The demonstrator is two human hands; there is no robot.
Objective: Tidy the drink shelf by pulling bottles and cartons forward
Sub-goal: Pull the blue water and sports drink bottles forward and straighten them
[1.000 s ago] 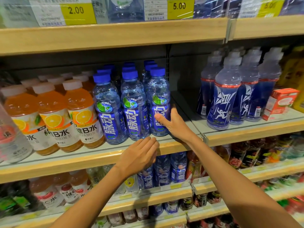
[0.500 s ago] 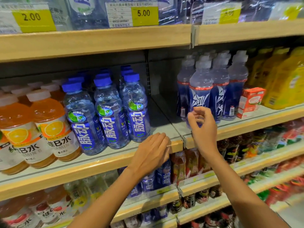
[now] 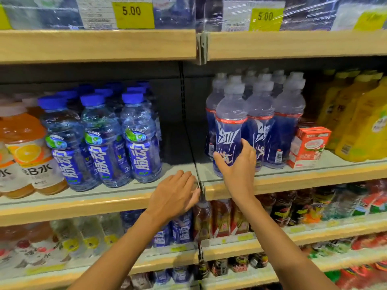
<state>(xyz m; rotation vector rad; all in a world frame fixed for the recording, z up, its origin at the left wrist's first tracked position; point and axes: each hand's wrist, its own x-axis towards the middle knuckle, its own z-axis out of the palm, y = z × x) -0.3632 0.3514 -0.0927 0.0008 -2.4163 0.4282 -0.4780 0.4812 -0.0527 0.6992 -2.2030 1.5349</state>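
A group of clear-capped bottles with dark blue labels stands on the right section of the middle shelf [image 3: 314, 176]. My right hand [image 3: 236, 164] is wrapped around the lower half of the front-left bottle [image 3: 229, 122] of that group, which stands nearest the shelf edge. My left hand [image 3: 176, 195] rests flat, fingers together, on the wooden front edge of the left section, holding nothing. Blue-capped bottles [image 3: 100, 141] stand in rows on the left section. A red and white carton [image 3: 307, 147] sits right of the dark blue bottles.
Orange drink bottles [image 3: 27, 155] fill the far left and yellow bottles [image 3: 360, 122] the far right. A metal divider [image 3: 188, 130] splits the two sections, with bare shelf on the left section beside it. Price tags [image 3: 132, 14] hang on the upper shelf. Lower shelves hold more drinks.
My right hand left the blue-capped bottles, moved right and closed around the front dark blue bottle. My left hand stayed on the shelf edge. The view shifted to the right.
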